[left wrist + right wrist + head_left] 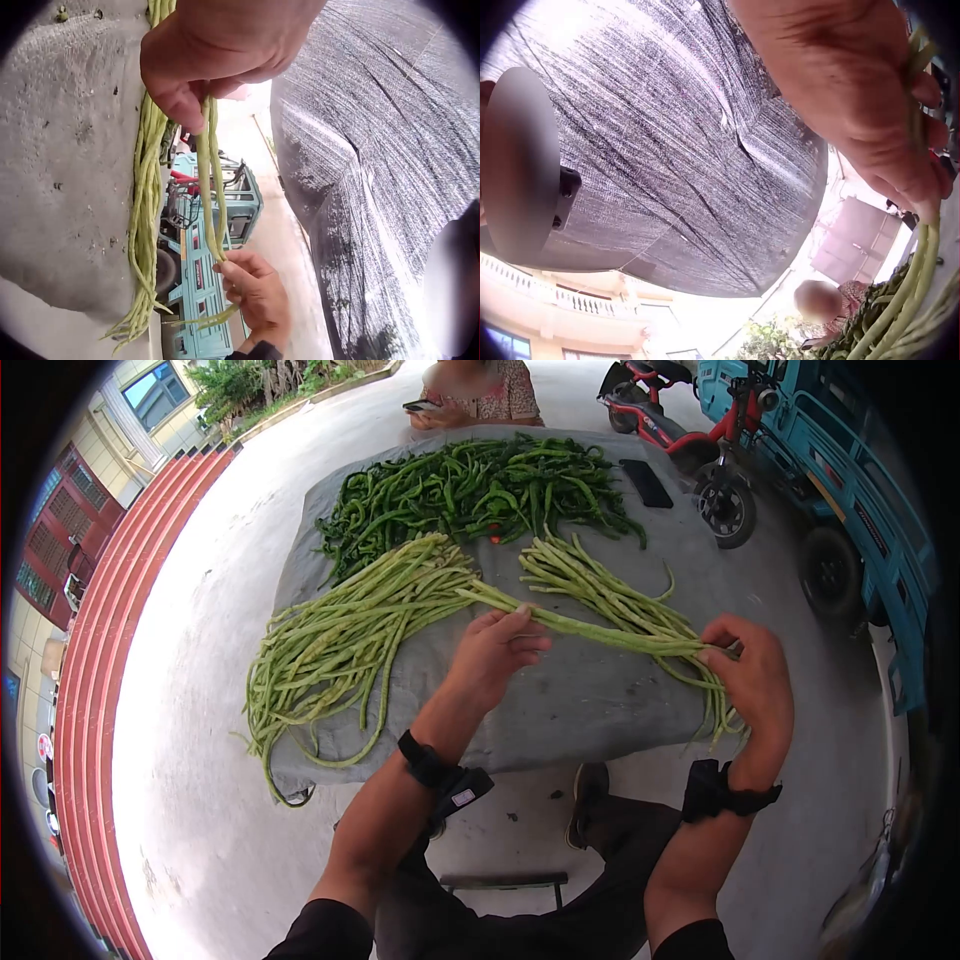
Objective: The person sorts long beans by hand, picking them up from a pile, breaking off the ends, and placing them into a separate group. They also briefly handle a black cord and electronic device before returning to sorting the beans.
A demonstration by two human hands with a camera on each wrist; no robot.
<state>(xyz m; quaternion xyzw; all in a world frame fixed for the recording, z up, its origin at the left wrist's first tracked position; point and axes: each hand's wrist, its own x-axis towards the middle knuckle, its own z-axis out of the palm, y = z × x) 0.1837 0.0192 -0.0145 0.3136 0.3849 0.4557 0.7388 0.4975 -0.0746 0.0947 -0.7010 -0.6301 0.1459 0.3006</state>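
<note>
- The left hand (500, 647) pinches the held long beans (600, 631) between thumb and fingers, toward their left end; the tips run on past it toward the left pile.
- The right hand (745, 665) grips the same beans near their right end, its thumb and fingers closed on them.
- The held long beans stretch between the two hands above the counter (560, 710), passing over part of the right bundle; the left wrist view shows two strands side by side.
- The left pile (335, 645) of long beans is loose and broad, with curved strands reaching the near left corner.
- The right bundle (610, 595) is narrower and slants from the middle of the counter to its near right edge.
- Green peppers (470, 495) lie heaped across the far side, with a small red pepper (494, 533) at their near edge.
- A dark phone (647, 483) lies flat on the gray cloth, just right of the peppers.
- Beyond the far edge, a person in a patterned top (508, 395) holds another phone (423, 406).
- At the far right stand a red scooter (690, 440) and a blue cargo vehicle (860, 490); red steps (110, 660) rise at the left.
- Each wrist wears a black strap; dark netting (667, 135) spreads overhead.
</note>
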